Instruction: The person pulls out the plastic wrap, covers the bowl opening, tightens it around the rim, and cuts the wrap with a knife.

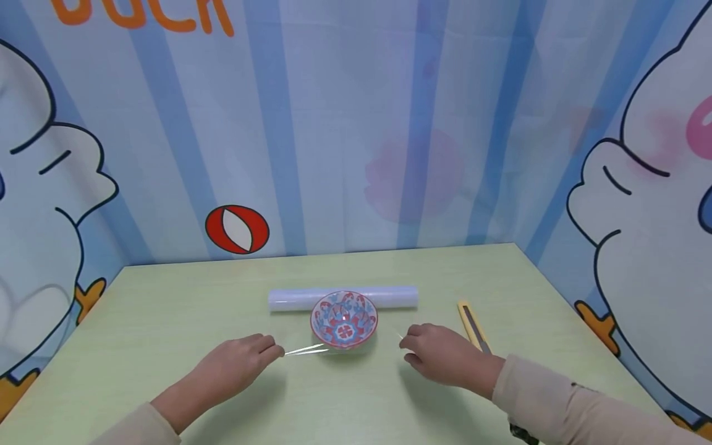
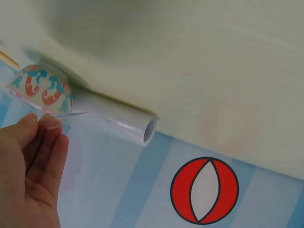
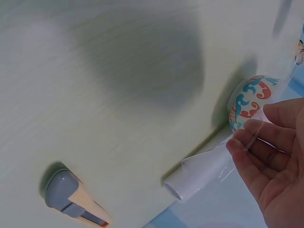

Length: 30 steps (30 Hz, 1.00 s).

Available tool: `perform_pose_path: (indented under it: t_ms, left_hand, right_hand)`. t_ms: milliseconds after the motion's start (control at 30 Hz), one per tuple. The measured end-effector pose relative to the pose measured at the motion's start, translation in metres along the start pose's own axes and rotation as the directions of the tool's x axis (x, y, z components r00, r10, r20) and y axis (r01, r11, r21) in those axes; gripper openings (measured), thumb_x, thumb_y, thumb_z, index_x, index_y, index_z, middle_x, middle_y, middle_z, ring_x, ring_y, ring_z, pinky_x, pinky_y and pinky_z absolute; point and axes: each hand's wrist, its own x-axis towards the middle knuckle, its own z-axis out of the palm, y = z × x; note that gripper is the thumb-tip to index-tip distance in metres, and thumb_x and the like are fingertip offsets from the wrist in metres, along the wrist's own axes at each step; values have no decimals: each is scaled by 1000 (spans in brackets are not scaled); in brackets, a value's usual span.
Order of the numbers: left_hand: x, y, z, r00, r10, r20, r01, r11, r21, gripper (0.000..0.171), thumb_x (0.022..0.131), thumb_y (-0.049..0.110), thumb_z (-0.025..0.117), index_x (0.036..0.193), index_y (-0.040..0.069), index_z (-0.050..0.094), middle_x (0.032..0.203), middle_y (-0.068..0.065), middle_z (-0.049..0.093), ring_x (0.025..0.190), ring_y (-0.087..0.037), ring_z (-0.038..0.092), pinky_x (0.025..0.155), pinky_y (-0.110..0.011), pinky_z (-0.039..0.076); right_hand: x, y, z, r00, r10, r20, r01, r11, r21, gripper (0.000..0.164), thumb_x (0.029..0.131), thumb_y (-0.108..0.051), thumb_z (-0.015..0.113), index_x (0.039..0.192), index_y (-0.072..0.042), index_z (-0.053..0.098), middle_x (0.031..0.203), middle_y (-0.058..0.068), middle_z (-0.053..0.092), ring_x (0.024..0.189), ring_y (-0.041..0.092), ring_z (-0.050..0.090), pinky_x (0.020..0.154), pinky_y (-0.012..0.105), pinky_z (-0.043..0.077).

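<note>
A patterned red, blue and white bowl (image 1: 344, 324) stands upright near the middle of the table. On its left, my left hand (image 1: 233, 366) pinches one end of a clear sheet of plastic wrap (image 1: 306, 350) between thumb and fingers. My right hand (image 1: 442, 355), to the right of the bowl, holds the other end; the right wrist view shows the thin film (image 3: 257, 134) at its fingertips. Stretched between the hands, the film overlaps the bowl's near rim in the head view. Most of it is too transparent to follow.
Behind the bowl lies a roll of plastic wrap (image 1: 290, 300), lengthwise from left to right. A yellow and grey utility knife (image 1: 473, 327) rests on the table beyond the right hand. A printed curtain (image 1: 345, 123) hangs along the table's far edge.
</note>
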Motion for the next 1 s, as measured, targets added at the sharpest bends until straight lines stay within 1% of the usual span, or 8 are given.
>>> perform_pose_path:
  t_ms: [100,233,367,533,733,867,967,1000]
  left_hand:
    - [-1,1,8,1000,23,7,-22,1000,-13,31,73,2,73,100,13,63,86,1,60,76,-10,58,63,-20,54]
    - [-1,2,17,999,49,-24,-49,999,4,31,72,0,72,99,13,64,85,0,59,75,-11,58,62,-20,53]
    - [1,1,18,999,31,-12,-31,1000,4,29,73,1,72,98,14,65,84,1,60,76,-10,59,64,-20,54]
    - [3,2,17,1000,18,17,-17,999,-38,28,73,3,73,98,13,65,84,0,61,76,-11,60,65,-21,54]
    - [7,0,21,1000,-18,18,19,997,-81,17,78,10,70,93,13,64,83,1,62,74,-10,60,65,-21,54]
    - [12,-4,25,999,-23,41,27,993,-118,11,81,16,69,90,14,63,80,2,61,72,-9,57,65,-22,53]
    - [15,-6,27,998,-20,53,27,990,-136,8,83,18,67,87,14,63,78,4,59,69,-7,54,63,-21,52]
    - [17,-6,27,998,-22,55,29,991,-132,7,83,19,66,87,14,63,77,4,58,68,-7,53,62,-21,52]
  right_hand:
    - [-2,0,6,1000,-4,13,5,1000,-6,19,83,-13,65,100,-6,67,89,4,64,80,15,61,70,28,52]
    - [-2,1,11,1000,-2,20,2,1000,-1,20,83,-13,64,101,-5,67,91,5,64,82,16,61,72,29,53]
    - [-1,2,12,999,18,44,-19,1000,23,21,85,-14,63,103,-5,67,94,5,63,84,16,61,74,30,53]
    - [1,3,15,998,33,61,-38,996,84,20,88,-16,59,103,-5,68,94,4,64,84,15,61,74,29,53]
    - [6,9,23,997,71,37,-77,980,185,20,92,-18,54,96,-7,70,90,2,65,83,15,62,74,32,52]
    - [15,16,30,988,144,50,-152,946,285,22,91,-21,55,85,-9,72,84,0,67,75,12,60,69,31,51]
    - [21,18,36,974,217,60,-224,906,359,22,90,-22,58,80,-8,72,79,0,68,67,8,55,62,27,47]
    - [23,18,37,971,233,54,-236,899,368,21,89,-22,59,79,-8,72,78,0,68,66,6,53,61,25,45]
